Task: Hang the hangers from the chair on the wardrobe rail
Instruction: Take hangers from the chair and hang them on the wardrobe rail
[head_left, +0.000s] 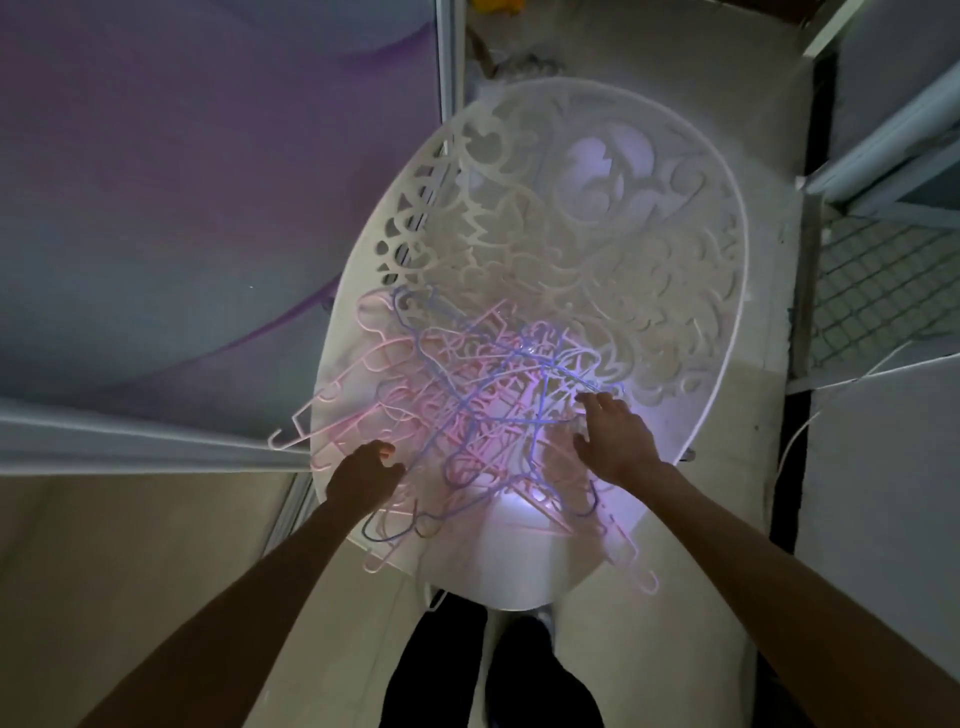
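A tangled heap of several pink and purple plastic hangers (457, 415) lies on the seat of a white openwork chair (691, 218) seen from above. My left hand (366, 473) rests on the near left edge of the heap, fingers curled over hangers. My right hand (613, 436) lies flat on the heap's right side with its fingers spread. Whether either hand grips a hanger is unclear in the dim light. No wardrobe rail is in view.
A purple and grey fabric wardrobe side (182, 208) with a metal frame post (448, 67) stands at the left. A tiled floor (883, 280) and white cables (810, 410) lie at the right. My legs (493, 670) stand just before the chair.
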